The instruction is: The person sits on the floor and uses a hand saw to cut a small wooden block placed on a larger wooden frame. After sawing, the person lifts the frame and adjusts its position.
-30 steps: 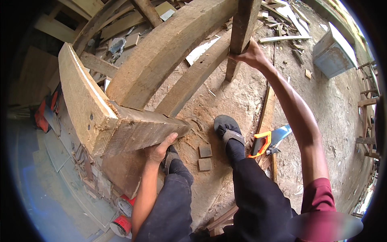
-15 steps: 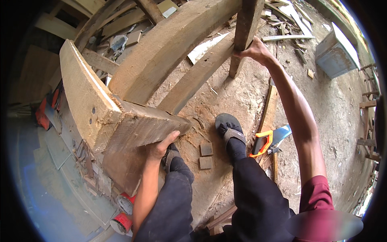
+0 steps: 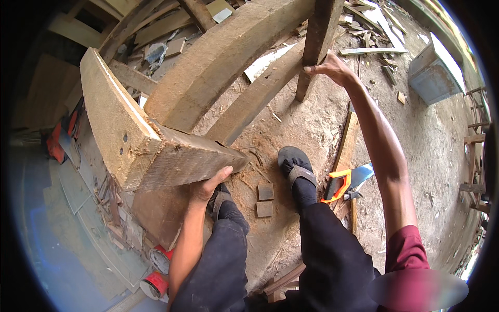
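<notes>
Left fingers (image 3: 223,172) mostly hidden; frame (image 3: 223,65) cropped (top edge).

Rough matt wooden frame (image 3: 228,60), smooth metal saw blade (image 3: 359,176), plastic handle (image 3: 346,178), cloth trousers (image 3: 332,249)

The rough brown wooden frame (image 3: 208,70) slants from left of centre toward the top of the view. Its broad curved rail (image 3: 244,44) and narrower lower rail (image 3: 260,101) run apart, between a thick near beam (image 3: 192,158) and a darker post (image 3: 318,47) at the far end. A paler board (image 3: 112,109) (two dark holes mark its face) meets the near beam at a corner, one edge whitish.
</notes>
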Available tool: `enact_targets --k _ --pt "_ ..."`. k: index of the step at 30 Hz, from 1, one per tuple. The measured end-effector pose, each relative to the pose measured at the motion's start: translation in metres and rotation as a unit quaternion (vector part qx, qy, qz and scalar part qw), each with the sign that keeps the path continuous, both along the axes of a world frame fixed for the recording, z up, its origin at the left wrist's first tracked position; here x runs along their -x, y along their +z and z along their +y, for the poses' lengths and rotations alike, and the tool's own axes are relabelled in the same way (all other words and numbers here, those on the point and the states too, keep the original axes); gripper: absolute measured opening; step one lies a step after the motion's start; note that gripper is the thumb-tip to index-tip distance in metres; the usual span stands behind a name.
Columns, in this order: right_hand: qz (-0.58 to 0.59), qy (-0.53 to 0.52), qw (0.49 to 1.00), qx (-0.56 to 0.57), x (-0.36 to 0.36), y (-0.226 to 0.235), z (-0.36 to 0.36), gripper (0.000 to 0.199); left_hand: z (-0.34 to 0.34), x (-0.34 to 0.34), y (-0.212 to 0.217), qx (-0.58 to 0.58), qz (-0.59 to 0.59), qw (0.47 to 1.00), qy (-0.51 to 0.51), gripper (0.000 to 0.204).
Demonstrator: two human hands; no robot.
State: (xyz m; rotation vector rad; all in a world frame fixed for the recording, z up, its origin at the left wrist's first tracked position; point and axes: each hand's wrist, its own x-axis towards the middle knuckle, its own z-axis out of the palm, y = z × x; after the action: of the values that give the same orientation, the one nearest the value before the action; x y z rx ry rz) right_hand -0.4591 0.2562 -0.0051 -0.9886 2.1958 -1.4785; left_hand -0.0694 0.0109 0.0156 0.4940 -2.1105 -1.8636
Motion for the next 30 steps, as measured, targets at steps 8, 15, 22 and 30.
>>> enact_targets --k 8,15,22,30 --pt "-0.322 0.128 0.899 0.268 0.024 -0.039 0.013 0.121 -0.002 0.003 -0.009 0.027 0.022 0.999 -0.017 0.044" --pt "-0.372 -0.084 0.871 0.308 0.004 0.000 -0.030 0.061 -0.048 -0.033 -0.092 0.134 0.078 0.984 0.087 0.060" --pt "-0.352 -0.134 0.872 0.314 0.027 -0.019 -0.028 0.032 -0.014 -0.008 -0.080 -0.311 0.104 0.916 0.230 0.053" --pt "-0.334 -0.098 0.898 0.271 0.045 -0.036 -0.012 0.039 -0.027 -0.019 -0.089 -0.310 0.067 0.935 0.159 0.051"
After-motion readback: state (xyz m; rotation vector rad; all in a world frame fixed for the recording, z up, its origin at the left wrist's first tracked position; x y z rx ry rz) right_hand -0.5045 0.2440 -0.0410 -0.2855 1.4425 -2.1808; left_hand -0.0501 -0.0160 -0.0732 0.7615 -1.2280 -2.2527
